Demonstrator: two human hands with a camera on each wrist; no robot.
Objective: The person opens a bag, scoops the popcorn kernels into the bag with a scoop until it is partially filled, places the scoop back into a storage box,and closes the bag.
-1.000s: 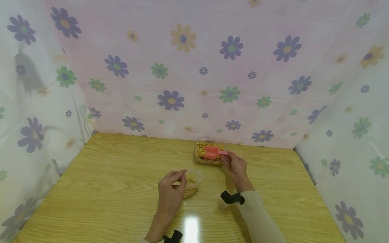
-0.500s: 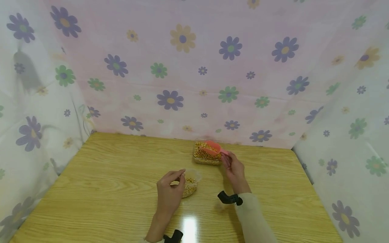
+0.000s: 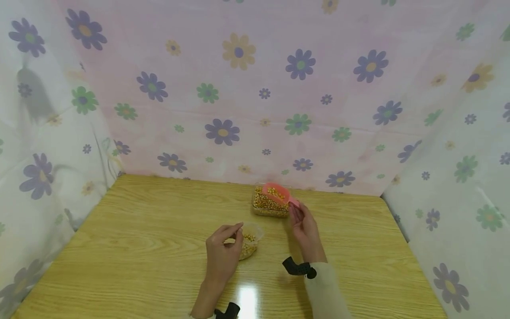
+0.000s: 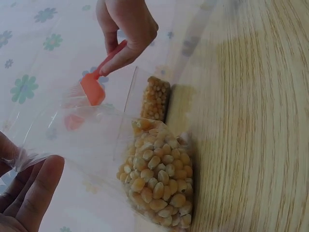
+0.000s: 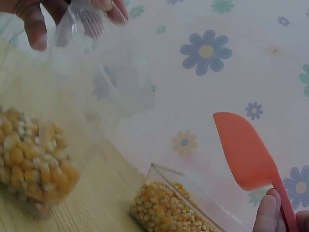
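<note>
My left hand (image 3: 225, 252) pinches the top edge of a clear plastic bag (image 4: 91, 128). Corn kernels (image 4: 159, 179) fill the bottom of the bag, which stands on the table. In my right hand (image 3: 306, 228) is the handle of a red-pink scoop (image 3: 276, 192), held above a clear rectangular container (image 3: 272, 213). Some kernels lie in the scoop's bowl in the head view. More corn kernels (image 5: 164, 208) lie inside the container. The right wrist view shows the scoop (image 5: 246, 150) from its side, raised clear of the container.
A wooden table (image 3: 151, 248) carries everything. Flower-printed cloth (image 3: 171, 88) hangs close behind the container and along both sides. Each wrist wears a black camera mount (image 3: 296, 267).
My right hand has lifted the scoop out of the kernels and tipped its bowl upward, now with kernels in it. The left hand keeps the bag in nearly the same place.
</note>
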